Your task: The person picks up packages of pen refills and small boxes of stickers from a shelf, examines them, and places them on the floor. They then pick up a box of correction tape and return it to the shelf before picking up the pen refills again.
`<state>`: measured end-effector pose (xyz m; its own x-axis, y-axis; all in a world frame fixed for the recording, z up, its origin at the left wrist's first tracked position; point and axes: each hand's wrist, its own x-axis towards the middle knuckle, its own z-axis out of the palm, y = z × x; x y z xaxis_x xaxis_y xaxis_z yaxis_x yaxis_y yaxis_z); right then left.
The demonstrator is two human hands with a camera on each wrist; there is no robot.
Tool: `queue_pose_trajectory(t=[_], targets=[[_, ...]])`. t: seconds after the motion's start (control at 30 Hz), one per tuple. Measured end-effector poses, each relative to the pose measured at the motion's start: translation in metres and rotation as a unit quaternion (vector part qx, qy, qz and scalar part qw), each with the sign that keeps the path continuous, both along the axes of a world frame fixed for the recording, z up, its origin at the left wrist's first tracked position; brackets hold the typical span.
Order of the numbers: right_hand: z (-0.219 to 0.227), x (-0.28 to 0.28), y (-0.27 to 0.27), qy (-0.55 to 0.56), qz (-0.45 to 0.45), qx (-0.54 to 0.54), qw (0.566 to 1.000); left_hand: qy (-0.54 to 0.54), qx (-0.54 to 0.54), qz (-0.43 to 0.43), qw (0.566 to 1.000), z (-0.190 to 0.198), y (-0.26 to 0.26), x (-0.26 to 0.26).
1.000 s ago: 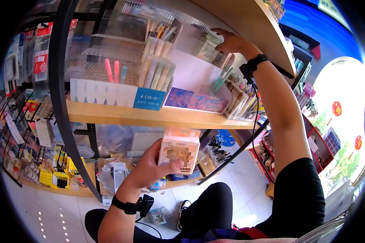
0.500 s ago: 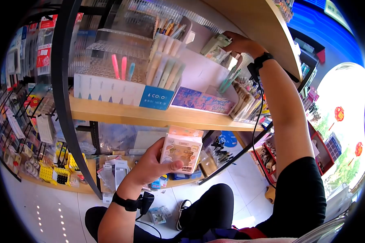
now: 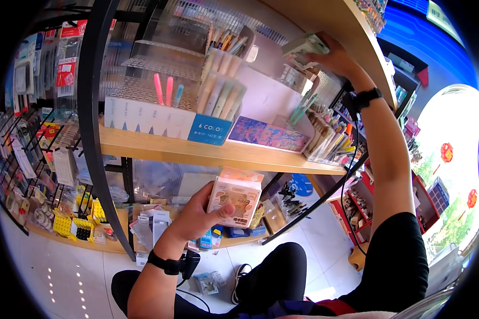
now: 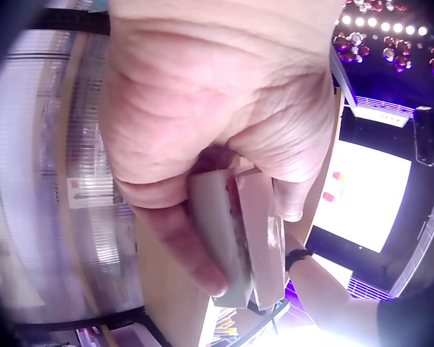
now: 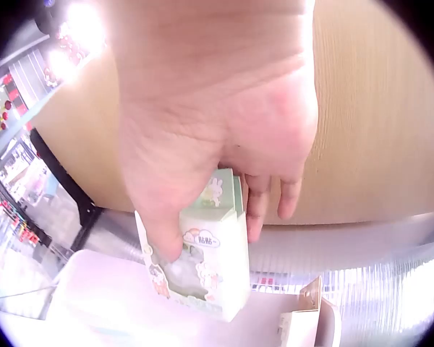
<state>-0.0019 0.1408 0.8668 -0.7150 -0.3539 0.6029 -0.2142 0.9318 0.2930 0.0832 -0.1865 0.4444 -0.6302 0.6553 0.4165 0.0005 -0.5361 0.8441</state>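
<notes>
My left hand [image 3: 194, 218] grips a pale pink and peach box [image 3: 238, 198] with a window in its front, thumb across the face, below the shelf's front edge. In the left wrist view, the pale box [image 4: 264, 246] shows edge-on between thumb and fingers. Up on the shelf, my right hand [image 3: 338, 56] pinches a pale green and white box [image 3: 299, 47]. The right wrist view shows rabbit pictures and a clear window on that green box [image 5: 231, 282], with my thumb over its front. It is above the white stepped display holder [image 3: 269, 87].
A wooden shelf [image 3: 223, 151] carries a clear pen stand marked "6 COLOR" [image 3: 208, 129] and several pens [image 3: 330, 135]. Above my right hand lies another shelf board [image 5: 376, 130]. A black post [image 3: 93, 106] rises at left; hanging packs [image 3: 66, 77] are beyond it. A small box [image 3: 206, 283] lies on the floor.
My right hand has drawn the green box up out of the display holder and to the right. The left hand still holds the pink box in nearly the same place.
</notes>
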Motion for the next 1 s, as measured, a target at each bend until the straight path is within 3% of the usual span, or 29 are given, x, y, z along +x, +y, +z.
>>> queue_pose_trajectory(t=[0.13,0.27,0.3,0.37,0.43,0.53,0.57,0.63,0.73,0.77,0.87,1.0], targets=[[-0.020,0.047,0.005,0.063,0.059,-0.087,0.992,-0.031,0.008,-0.037,0.999,-0.002,0.001,0.001],[-0.050,0.118,-0.008,0.128,0.077,-0.119,0.982,-0.010,0.007,-0.018,1.000,-0.004,0.008,-0.003],[-0.071,0.132,0.003,0.107,0.087,-0.153,0.979,-0.022,-0.010,-0.015,1.000,-0.011,0.009,0.007],[-0.120,0.174,-0.003,0.036,0.182,-0.341,0.922,-0.052,-0.031,-0.031,0.998,-0.014,0.014,0.013],[-0.137,0.188,-0.003,0.044,0.183,-0.357,0.915,-0.057,-0.024,-0.022,0.998,-0.017,0.018,0.014],[-0.193,0.217,-0.003,-0.060,0.237,-0.483,0.841,-0.101,-0.065,-0.019,0.993,-0.022,0.023,0.020],[-0.233,0.231,-0.005,-0.090,0.242,-0.542,0.800,-0.129,-0.090,-0.024,0.987,-0.025,0.024,0.026],[-0.245,0.241,-0.009,-0.180,0.213,-0.556,0.783,-0.124,-0.086,-0.019,0.988,-0.030,0.026,0.029],[-0.297,0.236,-0.022,-0.296,0.229,-0.607,0.701,-0.167,-0.147,-0.016,0.975,-0.021,0.028,0.042],[-0.320,0.233,-0.025,-0.358,0.225,-0.629,0.652,-0.189,-0.164,-0.003,0.968,-0.030,0.030,0.048],[-0.349,0.218,-0.033,-0.431,0.185,-0.624,0.625,-0.220,-0.189,0.012,0.957,-0.041,0.035,0.050],[-0.379,0.183,-0.040,-0.495,0.109,-0.569,0.648,-0.258,-0.193,0.026,0.946,-0.058,0.043,0.041]])
